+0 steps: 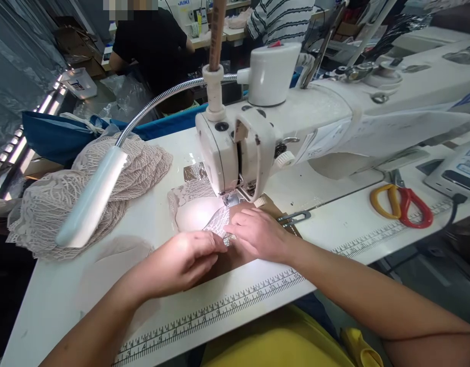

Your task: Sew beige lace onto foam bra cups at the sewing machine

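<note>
A pale lace bra cup piece [194, 211] lies under the needle area of a white sewing machine [238, 148], lit by a lamp. My left hand [189, 257] pinches the near edge of the lace, fingers closed on it. Just right of it, my right hand [260, 232] rests low over the brown plate in front of the presser foot. Its fingertips are curled together on the lace edge beside my left fingertips. Both hands hide part of the fabric, and the machine head covers the rest of the stitching point.
Stacked beige lace pieces [143, 168] lie at the left beneath a gooseneck lamp [92, 199]. Sheer round pieces [112, 270] are near my left forearm. Scissors [405, 204] with yellow and red handles lie at the right. A printed ruler [219, 311] runs along the table's front edge. Two people sit beyond.
</note>
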`<state>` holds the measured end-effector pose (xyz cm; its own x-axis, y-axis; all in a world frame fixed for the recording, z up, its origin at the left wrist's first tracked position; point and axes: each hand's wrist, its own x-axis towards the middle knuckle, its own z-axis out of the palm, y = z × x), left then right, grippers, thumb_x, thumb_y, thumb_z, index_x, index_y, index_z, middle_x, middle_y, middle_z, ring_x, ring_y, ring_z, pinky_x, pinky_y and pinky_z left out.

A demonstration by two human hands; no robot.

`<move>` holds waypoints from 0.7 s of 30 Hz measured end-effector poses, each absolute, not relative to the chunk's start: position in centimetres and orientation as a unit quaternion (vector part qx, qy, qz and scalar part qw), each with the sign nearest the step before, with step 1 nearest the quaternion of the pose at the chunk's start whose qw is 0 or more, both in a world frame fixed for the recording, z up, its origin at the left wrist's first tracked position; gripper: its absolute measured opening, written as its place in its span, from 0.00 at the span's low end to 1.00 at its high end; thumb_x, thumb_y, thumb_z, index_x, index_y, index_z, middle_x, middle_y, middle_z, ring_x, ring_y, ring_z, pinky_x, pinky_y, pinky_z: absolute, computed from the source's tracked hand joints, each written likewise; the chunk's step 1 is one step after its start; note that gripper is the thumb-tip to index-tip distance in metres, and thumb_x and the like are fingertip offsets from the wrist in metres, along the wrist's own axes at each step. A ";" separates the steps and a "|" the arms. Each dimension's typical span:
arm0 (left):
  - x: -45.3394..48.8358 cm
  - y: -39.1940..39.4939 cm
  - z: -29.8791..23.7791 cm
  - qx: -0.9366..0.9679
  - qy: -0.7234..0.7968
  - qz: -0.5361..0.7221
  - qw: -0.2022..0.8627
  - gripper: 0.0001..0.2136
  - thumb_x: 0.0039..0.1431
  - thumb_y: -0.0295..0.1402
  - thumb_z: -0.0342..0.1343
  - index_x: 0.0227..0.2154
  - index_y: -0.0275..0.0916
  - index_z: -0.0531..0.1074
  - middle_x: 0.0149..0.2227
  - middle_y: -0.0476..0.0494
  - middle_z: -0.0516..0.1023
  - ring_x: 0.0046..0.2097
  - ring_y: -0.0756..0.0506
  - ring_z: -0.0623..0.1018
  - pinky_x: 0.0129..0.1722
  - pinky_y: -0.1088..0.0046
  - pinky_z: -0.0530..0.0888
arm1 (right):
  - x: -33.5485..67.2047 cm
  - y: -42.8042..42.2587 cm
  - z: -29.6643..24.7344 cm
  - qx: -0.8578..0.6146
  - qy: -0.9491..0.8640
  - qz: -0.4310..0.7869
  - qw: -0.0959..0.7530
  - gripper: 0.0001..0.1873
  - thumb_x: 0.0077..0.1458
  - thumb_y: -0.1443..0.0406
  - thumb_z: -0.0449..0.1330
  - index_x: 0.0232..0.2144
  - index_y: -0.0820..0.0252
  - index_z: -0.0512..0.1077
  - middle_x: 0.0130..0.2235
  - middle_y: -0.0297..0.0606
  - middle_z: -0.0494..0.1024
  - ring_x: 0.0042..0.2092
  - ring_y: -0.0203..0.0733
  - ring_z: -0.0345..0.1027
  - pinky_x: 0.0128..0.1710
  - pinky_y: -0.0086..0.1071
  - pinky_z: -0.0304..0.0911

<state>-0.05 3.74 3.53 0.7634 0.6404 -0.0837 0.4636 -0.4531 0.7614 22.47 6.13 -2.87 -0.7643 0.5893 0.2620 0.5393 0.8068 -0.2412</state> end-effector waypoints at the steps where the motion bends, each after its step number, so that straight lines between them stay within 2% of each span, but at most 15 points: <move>1: -0.1 4.3 3.4 0.849 0.338 0.124 0.387 0.13 0.63 0.27 0.47 0.45 0.41 0.73 0.41 0.41 0.78 0.42 0.44 0.76 0.43 0.70 0.74 | 22.5 6.1 -2.8 -0.302 -0.937 0.068 0.160 0.10 0.56 0.71 0.53 0.34 0.62 0.74 0.32 0.38 0.70 0.35 0.40 0.58 0.34 0.34 0.50; 4: -0.2 6.3 1.8 0.880 0.353 0.163 0.272 0.13 0.63 0.28 0.46 0.45 0.39 0.74 0.42 0.39 0.78 0.44 0.43 0.75 0.44 0.67 0.73 | 22.7 6.1 -2.8 -0.298 -0.939 0.062 0.158 0.10 0.57 0.71 0.53 0.35 0.61 0.74 0.32 0.38 0.70 0.34 0.40 0.57 0.34 0.34 0.50; 8: 0.1 7.6 -0.9 0.920 0.317 0.146 0.180 0.14 0.64 0.33 0.49 0.50 0.39 0.72 0.50 0.36 0.76 0.50 0.40 0.73 0.50 0.60 0.70 | 22.9 6.2 -3.0 -0.282 -0.939 0.097 0.172 0.13 0.56 0.71 0.53 0.41 0.58 0.75 0.33 0.37 0.71 0.36 0.40 0.59 0.36 0.33 0.53; 12: 0.4 7.4 -1.7 0.931 0.313 0.130 0.138 0.16 0.64 0.34 0.50 0.52 0.40 0.72 0.52 0.36 0.75 0.50 0.38 0.73 0.49 0.58 0.70 | 22.5 6.5 -3.0 -0.351 -0.908 0.111 0.199 0.14 0.58 0.70 0.51 0.42 0.60 0.75 0.34 0.39 0.74 0.35 0.39 0.62 0.34 0.32 0.54; 16: 0.5 7.2 -1.6 0.934 0.312 0.128 0.116 0.17 0.63 0.33 0.50 0.53 0.37 0.70 0.53 0.35 0.74 0.51 0.37 0.72 0.50 0.56 0.70 | 22.0 6.5 -2.7 -0.417 -0.895 0.063 0.141 0.14 0.58 0.71 0.52 0.43 0.62 0.74 0.34 0.39 0.74 0.30 0.38 0.59 0.28 0.33 0.48; 21: 0.6 7.1 -1.9 0.934 0.314 0.143 0.091 0.16 0.64 0.33 0.50 0.52 0.36 0.71 0.54 0.37 0.73 0.50 0.38 0.72 0.49 0.58 0.72 | 21.8 6.3 -2.5 -0.424 -0.899 0.032 0.103 0.15 0.58 0.72 0.51 0.44 0.62 0.73 0.34 0.39 0.73 0.30 0.38 0.58 0.27 0.34 0.44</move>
<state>0.60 7.13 -1.91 0.7627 0.6118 0.2096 0.5602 -0.7869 0.2586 21.83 6.32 -2.53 -0.6193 0.7692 0.1573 0.7560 0.6383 -0.1451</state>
